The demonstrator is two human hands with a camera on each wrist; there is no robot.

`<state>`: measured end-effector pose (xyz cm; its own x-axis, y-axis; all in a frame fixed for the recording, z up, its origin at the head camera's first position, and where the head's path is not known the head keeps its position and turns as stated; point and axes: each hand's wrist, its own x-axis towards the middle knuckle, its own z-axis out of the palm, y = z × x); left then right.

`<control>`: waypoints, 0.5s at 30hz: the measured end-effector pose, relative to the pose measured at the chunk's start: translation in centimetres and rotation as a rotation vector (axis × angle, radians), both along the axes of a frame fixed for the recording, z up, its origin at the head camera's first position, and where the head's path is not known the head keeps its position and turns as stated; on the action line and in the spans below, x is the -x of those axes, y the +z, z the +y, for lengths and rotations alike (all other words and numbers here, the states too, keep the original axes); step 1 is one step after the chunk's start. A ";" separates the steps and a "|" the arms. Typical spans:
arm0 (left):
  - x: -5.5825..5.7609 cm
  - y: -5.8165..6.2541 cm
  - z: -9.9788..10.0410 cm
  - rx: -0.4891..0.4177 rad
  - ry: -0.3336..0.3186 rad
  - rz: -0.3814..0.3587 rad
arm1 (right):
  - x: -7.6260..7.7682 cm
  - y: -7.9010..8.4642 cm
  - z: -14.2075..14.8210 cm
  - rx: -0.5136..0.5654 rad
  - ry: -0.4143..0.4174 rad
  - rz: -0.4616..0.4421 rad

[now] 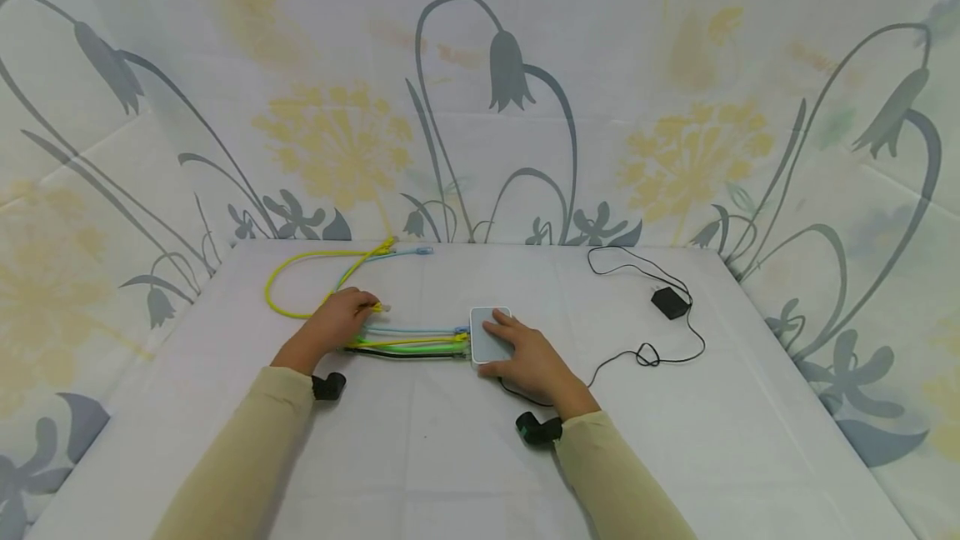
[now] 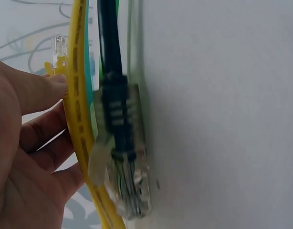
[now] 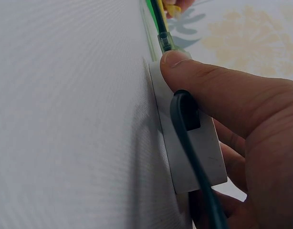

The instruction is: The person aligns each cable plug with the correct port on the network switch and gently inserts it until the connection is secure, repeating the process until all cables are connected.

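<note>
My left hand [image 1: 337, 319] pinches a yellow network cable by its clear plug end [image 2: 59, 52], which points toward the box. My right hand [image 1: 534, 361] grips a small white network switch [image 1: 487, 347] with a grey top, thumb along the near side and fingers over the top and far side. Blue, yellow, green and black network cables run side by side from the switch's left side toward my left hand. A clear plug on the dark cable [image 2: 110, 43] hangs close in the left wrist view. A thin black power cord [image 3: 192, 148] enters the switch near my right thumb.
A black power adapter [image 1: 670, 302] lies at the right, its cord looping across the white table. The yellow cable [image 1: 300, 255] curls at the back left, beside a light-blue cable plug [image 1: 425, 251]. A flower-printed cloth [image 1: 495, 148] hangs behind the table.
</note>
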<state>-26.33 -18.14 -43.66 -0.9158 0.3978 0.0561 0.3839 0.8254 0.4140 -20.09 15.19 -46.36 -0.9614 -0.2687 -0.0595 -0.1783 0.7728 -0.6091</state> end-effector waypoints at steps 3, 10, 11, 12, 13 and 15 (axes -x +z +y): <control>0.0 0.0 0.5 -0.002 -0.015 0.008 | 0.0 0.0 0.0 -0.001 -0.003 -0.004; 0.3 -0.2 1.6 -0.008 -0.048 0.010 | -0.1 0.1 0.0 -0.002 -0.004 -0.003; 0.3 -0.2 1.8 -0.008 -0.054 0.011 | -0.1 0.1 0.0 -0.001 -0.004 -0.002; 0.3 -0.2 2.0 -0.009 -0.060 0.011 | -0.1 0.2 0.0 -0.001 -0.004 -0.002; 0.3 -0.2 2.1 -0.010 -0.067 0.013 | -0.1 0.2 0.0 -0.001 -0.003 -0.001; 0.3 -0.2 2.5 -0.009 -0.078 0.014 | -0.1 0.2 0.0 0.001 -0.002 0.000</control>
<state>-26.67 -15.67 -43.86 -0.8812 0.4671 0.0729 0.4527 0.7891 0.4151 -20.01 15.17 -46.19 -0.9619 -0.2668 -0.0591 -0.1768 0.7724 -0.6101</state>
